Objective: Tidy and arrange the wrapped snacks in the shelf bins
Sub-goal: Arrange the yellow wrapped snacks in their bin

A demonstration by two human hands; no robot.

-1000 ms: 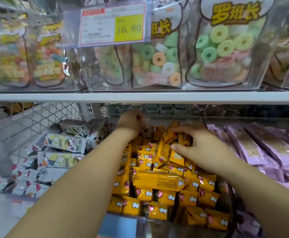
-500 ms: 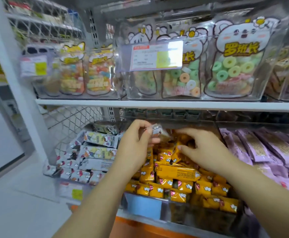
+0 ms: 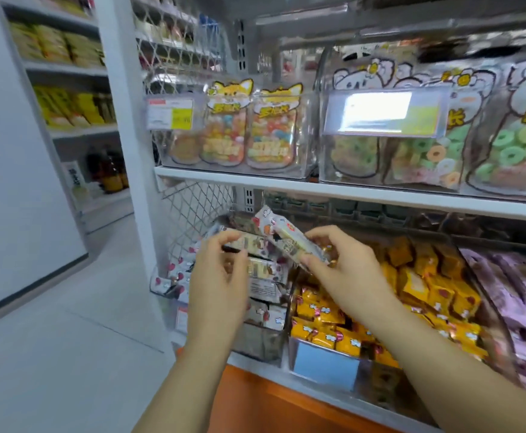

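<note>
My right hand [image 3: 344, 270] pinches one end of a silver-white wrapped snack [image 3: 286, 237], which is tilted above the left clear bin [image 3: 255, 345]. That bin holds a pile of similar silver-wrapped bars [image 3: 266, 271]. My left hand [image 3: 219, 282] is in front of this bin, with thumb and fingers curled round the end of another silver bar [image 3: 249, 242] at the top of the pile. The middle bin [image 3: 324, 365] is full of yellow wrapped snacks [image 3: 418, 289]. Purple wrapped bars [image 3: 521, 285] fill the bin on the right.
The shelf above [image 3: 349, 190] carries clear boxes of candy bags [image 3: 271, 132] with price tags [image 3: 380, 112]. A wire mesh panel [image 3: 193, 207] closes the shelf's left side. An aisle floor [image 3: 68, 339] and another shelf unit [image 3: 74, 89] lie to the left.
Both hands have moved left from the yellow bin to the silver-snack bin. The silver snack that my left hand lifted is now pinched by my right hand. The view has pulled back and turned left.
</note>
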